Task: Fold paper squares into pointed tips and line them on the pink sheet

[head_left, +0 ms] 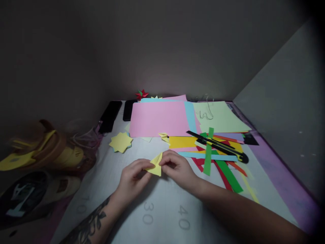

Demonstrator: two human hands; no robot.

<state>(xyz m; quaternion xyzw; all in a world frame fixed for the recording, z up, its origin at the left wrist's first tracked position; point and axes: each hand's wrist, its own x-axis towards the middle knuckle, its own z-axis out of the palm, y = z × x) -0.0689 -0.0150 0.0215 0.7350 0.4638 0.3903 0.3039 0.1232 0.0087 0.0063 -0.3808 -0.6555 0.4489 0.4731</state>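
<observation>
Between my hands is a small piece of folded yellow paper point(155, 166), held a little above the white mat point(162, 213). My left hand point(134, 176) pinches its left side between thumb and fingers. My right hand point(176, 167) grips its right edge, with the fingertips curled against the fold. Just beyond them lies another small folded yellow paper piece point(164, 137). To the left rests a pale yellow paper star shape point(121, 142), with a bluish layer showing at its edge.
Pink sheets point(157, 118) and pale green sheets point(215, 117) lie behind. On the right, a black utility knife point(218, 145) rests over coloured paper strips point(208, 156). Two dark phones point(110, 115) lie back left, near a red folded star point(142, 94). Caps point(27, 193) crowd the left side.
</observation>
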